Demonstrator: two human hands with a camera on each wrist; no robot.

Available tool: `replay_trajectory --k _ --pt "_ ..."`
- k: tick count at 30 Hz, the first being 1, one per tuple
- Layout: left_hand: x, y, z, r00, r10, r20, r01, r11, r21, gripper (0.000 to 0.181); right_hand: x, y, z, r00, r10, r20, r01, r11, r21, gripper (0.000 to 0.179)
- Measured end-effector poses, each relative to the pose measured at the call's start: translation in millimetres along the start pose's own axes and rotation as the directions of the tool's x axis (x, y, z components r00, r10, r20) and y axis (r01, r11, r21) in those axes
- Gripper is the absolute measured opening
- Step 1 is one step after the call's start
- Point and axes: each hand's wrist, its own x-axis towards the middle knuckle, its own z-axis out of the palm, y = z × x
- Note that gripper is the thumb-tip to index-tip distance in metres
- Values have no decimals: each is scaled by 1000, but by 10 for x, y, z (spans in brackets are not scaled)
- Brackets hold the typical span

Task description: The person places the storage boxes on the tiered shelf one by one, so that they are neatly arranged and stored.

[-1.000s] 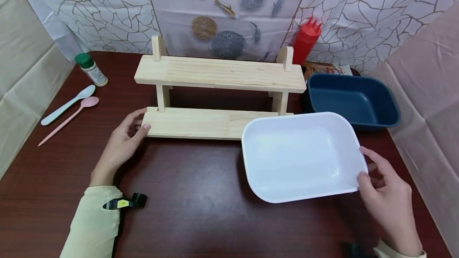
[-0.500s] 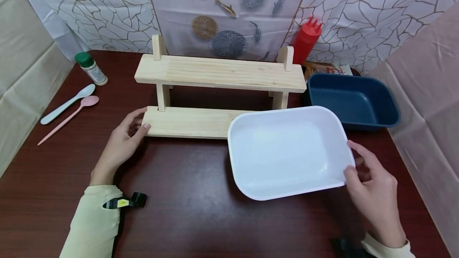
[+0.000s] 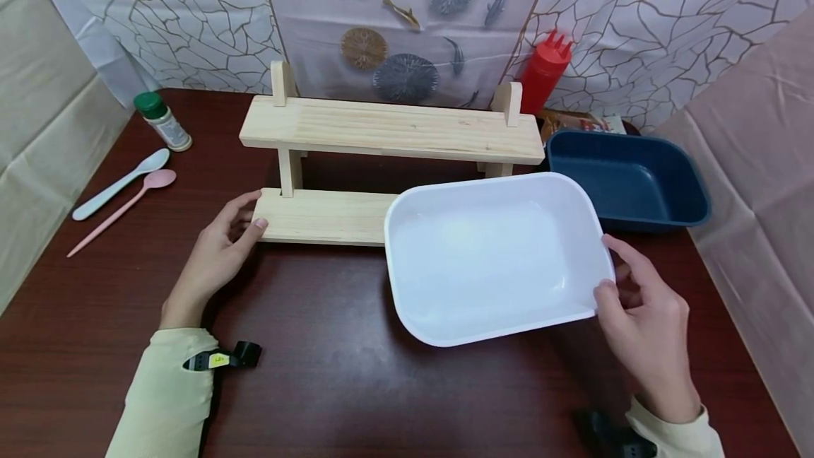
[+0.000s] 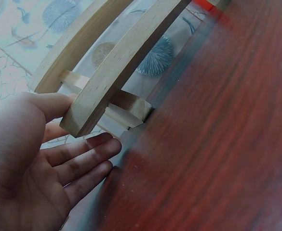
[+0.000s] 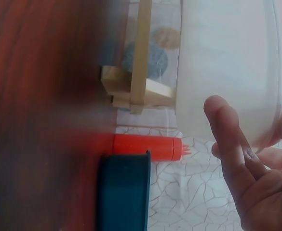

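Observation:
A white plastic tub (image 3: 496,253) hangs above the table, tilted slightly, with its inside facing up. My right hand (image 3: 649,331) holds it by the right end, thumb at the rim and fingers underneath; the right wrist view shows those fingers (image 5: 225,127) against its underside. Behind the tub stands a two-tier wooden shelf (image 3: 324,218), whose lower right part the tub covers. At that shelf's lower left end is my left hand (image 3: 213,256), pinching the board between thumb and index finger. Its other fingers (image 4: 83,156) stretch out below the board in the left wrist view.
A dark blue tub (image 3: 626,175) rests at the right, with a red squeeze bottle (image 3: 545,69) and a partly hidden packet (image 3: 575,121) behind it. On the left lie a light blue spoon (image 3: 121,184) and a pink spoon (image 3: 121,212), near a green-capped bottle (image 3: 162,121).
My right hand has carried the white tub leftward and a little farther back, over more of the lower board. The left hand and the shelf have stayed in place.

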Motion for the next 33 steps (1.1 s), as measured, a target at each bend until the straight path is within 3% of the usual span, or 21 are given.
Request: replay_trajectory --k 11,20,33 --pt "12 6 -15 1000 -8 7 8 1000 -5 52 142 -91 80 998 -55 -41 57 997 48 50" --pt "17 -8 -2 1000 -12 0 12 1000 1 52 235 -152 168 994 -4 -109 12 997 73 47" --pt "2 -20 0 1000 -5 -4 5 1000 -3 51 344 -221 254 994 13 -105 -2 995 105 46"
